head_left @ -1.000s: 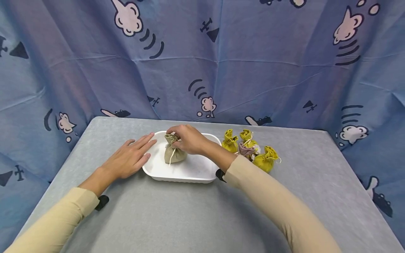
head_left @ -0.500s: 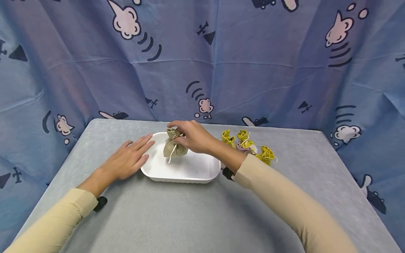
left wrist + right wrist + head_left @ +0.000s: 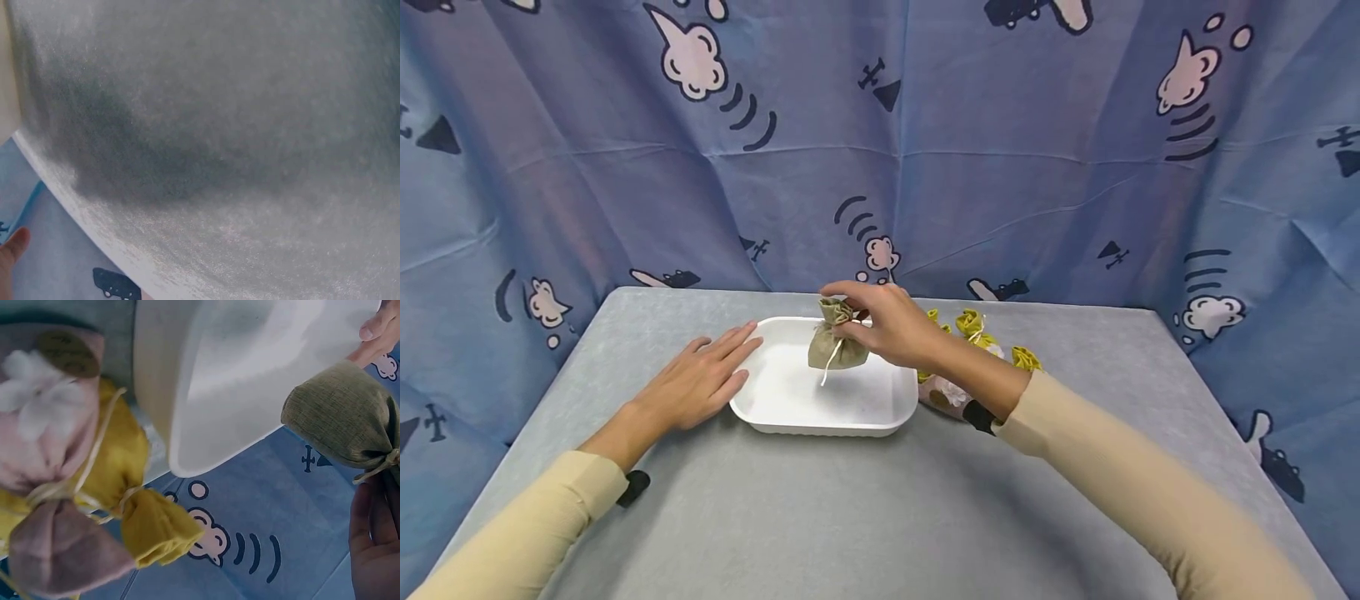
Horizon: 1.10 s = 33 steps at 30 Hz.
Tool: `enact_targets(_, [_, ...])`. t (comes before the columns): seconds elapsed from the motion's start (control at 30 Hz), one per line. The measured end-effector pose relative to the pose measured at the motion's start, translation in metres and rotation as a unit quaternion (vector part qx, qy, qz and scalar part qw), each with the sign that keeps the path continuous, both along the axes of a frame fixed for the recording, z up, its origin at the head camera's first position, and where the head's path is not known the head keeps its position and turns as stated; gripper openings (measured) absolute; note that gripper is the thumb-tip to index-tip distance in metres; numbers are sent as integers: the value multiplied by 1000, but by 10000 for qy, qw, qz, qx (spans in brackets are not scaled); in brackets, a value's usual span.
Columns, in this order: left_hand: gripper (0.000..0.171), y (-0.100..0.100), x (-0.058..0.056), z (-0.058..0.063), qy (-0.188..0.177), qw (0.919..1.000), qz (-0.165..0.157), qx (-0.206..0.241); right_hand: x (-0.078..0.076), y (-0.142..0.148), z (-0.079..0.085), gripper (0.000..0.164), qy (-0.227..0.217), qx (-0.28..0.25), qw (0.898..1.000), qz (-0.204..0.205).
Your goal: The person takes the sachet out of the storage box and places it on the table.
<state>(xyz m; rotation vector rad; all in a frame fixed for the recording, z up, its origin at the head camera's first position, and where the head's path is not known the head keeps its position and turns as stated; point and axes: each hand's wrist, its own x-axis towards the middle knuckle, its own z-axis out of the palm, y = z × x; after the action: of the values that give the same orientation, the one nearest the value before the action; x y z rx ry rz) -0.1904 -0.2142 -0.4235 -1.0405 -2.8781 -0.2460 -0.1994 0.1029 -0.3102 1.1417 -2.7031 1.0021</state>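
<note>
My right hand (image 3: 891,325) pinches an olive-green drawstring pouch (image 3: 835,348) by its gathered neck. The pouch hangs upright over the white tray (image 3: 816,410), its pale cord dangling. In the right wrist view, the fingers (image 3: 369,525) are at the tied neck of the same pouch (image 3: 340,415), with the white tray (image 3: 250,394) beyond it. My left hand (image 3: 696,379) lies with fingers straight at the tray's left rim, fingertips over the edge. A single digit of that hand (image 3: 14,247) shows at the corner of the left wrist view.
Right of the tray stand several yellow pouches (image 3: 973,329) and a pink one (image 3: 943,393) with a white flower, partly hidden behind my right forearm. The pink pouch (image 3: 62,544) looms close in the right wrist view. A blue patterned curtain (image 3: 790,167) hangs behind the grey table (image 3: 790,517).
My right hand has lifted the green pouch off the tray and moved it to the right. The left hand keeps its place at the rim. The view has tilted slightly.
</note>
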Motion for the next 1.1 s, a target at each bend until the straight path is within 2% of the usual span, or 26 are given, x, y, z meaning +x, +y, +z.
enact_targets(0.13, [55,-1,1,0,11,10000,-5,10,6,10,2,42,-56,-230,9997,22])
enact_targets(0.4, [55,-1,0,0,30,10000,-40,47,17,35,2,45,0,-334,9994,-125])
enact_targets(0.7, [54,-2,0,1,120,9999,-85,55,31,64,2,43,105,-628,9959,-643])
enact_targets(0.9, [55,-2,0,0,97,9999,-70,25,39,78,1,42,393,-1025,9919,-644])
enact_targets(1.1, [55,-1,1,0,78,9999,-59,35,48,92,-5,41,457,-1264,9889,-635])
